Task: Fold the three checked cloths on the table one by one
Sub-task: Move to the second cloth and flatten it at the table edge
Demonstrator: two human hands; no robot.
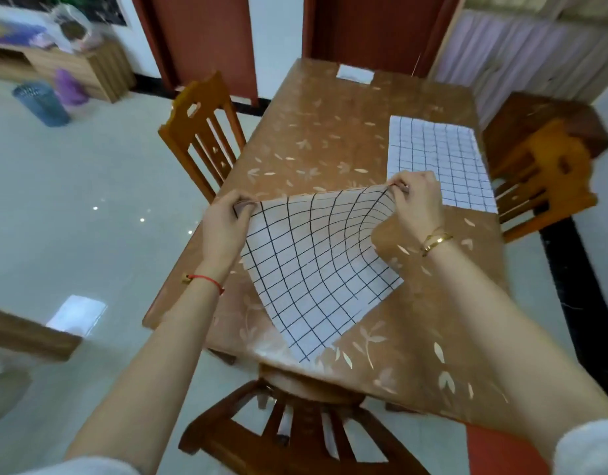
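Note:
A white cloth with black checks [312, 265] hangs over the near part of the table [330, 138], its lower corner resting near the front edge. My left hand [223, 228] pinches its upper left corner and my right hand [415, 200] pinches the upper right corner, both lifted above the tabletop. A second checked cloth [439, 159] lies flat on the right side of the table, just beyond my right hand. A small white piece [354, 74] lies at the far edge; I cannot tell whether it is a folded cloth.
Wooden chairs stand at the left side [199, 138], at the right side [549, 180] and at the near edge [295, 433]. The table has a brown glossy cover with leaf prints. A blue bin [42, 104] stands on the floor far left.

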